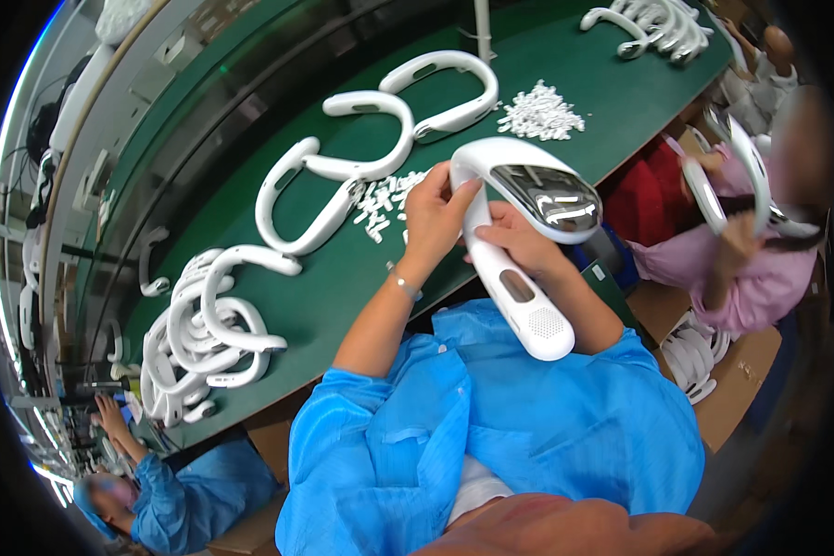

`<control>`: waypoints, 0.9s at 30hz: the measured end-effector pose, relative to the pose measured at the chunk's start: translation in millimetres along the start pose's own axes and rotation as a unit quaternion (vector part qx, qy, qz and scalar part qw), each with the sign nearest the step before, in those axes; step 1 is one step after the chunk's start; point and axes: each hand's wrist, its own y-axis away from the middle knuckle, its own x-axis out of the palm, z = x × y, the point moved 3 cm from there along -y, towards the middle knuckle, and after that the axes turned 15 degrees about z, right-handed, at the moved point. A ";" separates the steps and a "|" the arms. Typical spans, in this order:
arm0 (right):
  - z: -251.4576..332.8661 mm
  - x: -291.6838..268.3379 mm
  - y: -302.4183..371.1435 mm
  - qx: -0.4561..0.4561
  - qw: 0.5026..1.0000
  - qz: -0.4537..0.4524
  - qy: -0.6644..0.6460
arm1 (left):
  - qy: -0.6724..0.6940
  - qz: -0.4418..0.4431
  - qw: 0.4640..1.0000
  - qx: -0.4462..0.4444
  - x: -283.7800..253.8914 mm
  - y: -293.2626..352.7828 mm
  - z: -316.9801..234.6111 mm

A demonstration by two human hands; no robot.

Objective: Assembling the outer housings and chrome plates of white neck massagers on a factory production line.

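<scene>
Above the near edge of the green table (pixel 310 292), I hold a white curved neck fan (pixel 500 269) in both hands. It has a shiny dark panel on its upper arm and a perforated round end pointing toward me. My left hand (pixel 433 211) is closed around its bend, thumb pressed on the white shell. My right hand (pixel 525 239) grips it from the other side, partly hidden behind the lower arm. Just beyond my left hand lies a heap of small white parts (pixel 380 206). Further off, three similar neck fans (pixel 371 167) lie in a row.
More neck fans are heaped on the table at left (pixel 204 324) and far right (pixel 663 28). A second pile of small white parts (pixel 542 113) lies beyond my hands. At right, a person in pink (pixel 713 269) handles a white fan beside a cardboard box (pixel 737 380). Another person in blue (pixel 199 496) sits at left.
</scene>
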 end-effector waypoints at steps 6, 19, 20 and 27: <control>-5.1 16.1 17.7 -0.016 0.997 0.002 0.069 | -0.051 0.004 0.996 0.077 9.6 20.3 -24.0; 90.9 -63.9 -20.6 -0.211 0.970 -0.123 0.006 | -0.084 0.014 0.993 -0.084 -36.6 37.0 -21.4; 104.5 -81.1 -31.6 -0.235 0.961 -0.143 0.015 | -0.092 0.005 0.989 -0.111 -46.0 50.2 -17.3; 162.8 -230.7 -104.0 -0.207 0.921 -0.324 0.067 | -0.080 -0.134 0.972 -0.178 -85.4 150.4 16.2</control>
